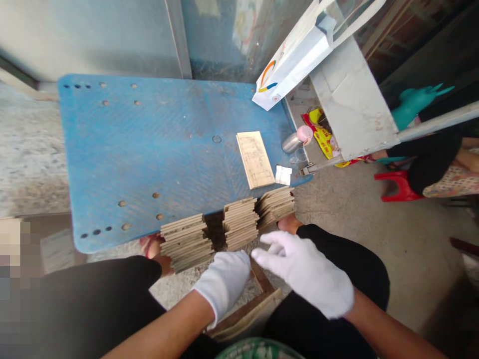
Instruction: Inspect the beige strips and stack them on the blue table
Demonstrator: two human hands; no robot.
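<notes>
Both my hands wear white gloves and are held above my lap, in front of stacked thin wooden boards. My left hand [227, 280] is closed, its fingers curled down and away from view, so anything in it is hidden. To its right, my right hand [305, 271] has thumb and forefinger apart, with nothing visible between them. Just beyond the hands are a left stack of boards [187, 242], a middle stack [241, 224] and a right stack [277, 204]. A wooden board with dark markings [256, 159] lies flat on the blue table [168, 134].
A white paper bag [295, 55] stands at the table's back right. Near the right edge are a metal bottle [291, 143], a clear cup [299, 156] and a white paper piece [283, 175]. Another person's teal-gloved hand [415, 104] and a red stool [398, 187] are farther right.
</notes>
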